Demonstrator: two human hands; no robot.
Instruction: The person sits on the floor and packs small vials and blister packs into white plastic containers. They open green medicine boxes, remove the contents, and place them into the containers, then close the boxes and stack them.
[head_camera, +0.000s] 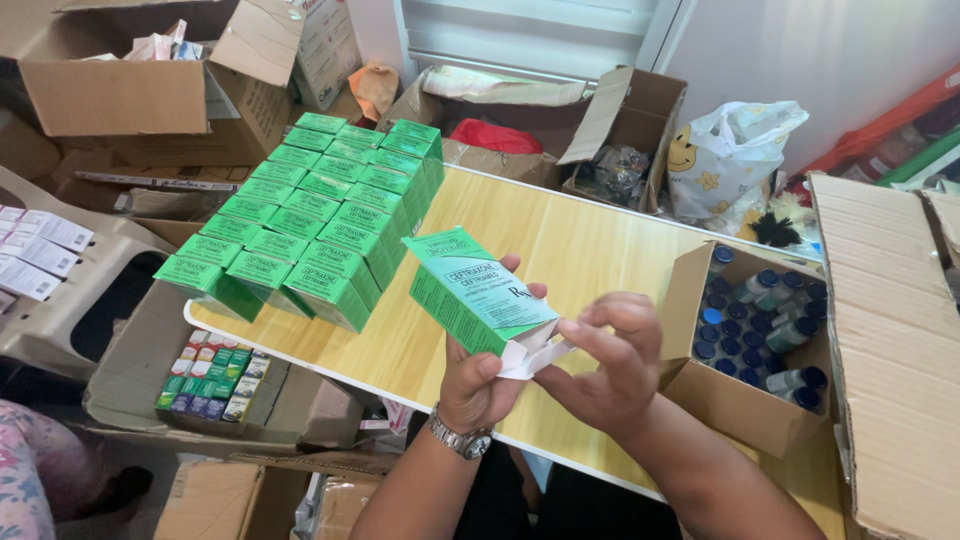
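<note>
Above table (590, 250), carton (470, 290) between hands (545, 365)

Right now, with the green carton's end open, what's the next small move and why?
Probably tuck the white end flap shut: the left hand grips the small green cardboard carton and the right hand pinches that flap at its open end. The neat block of green cartons on the yellow table looks closed.
</note>
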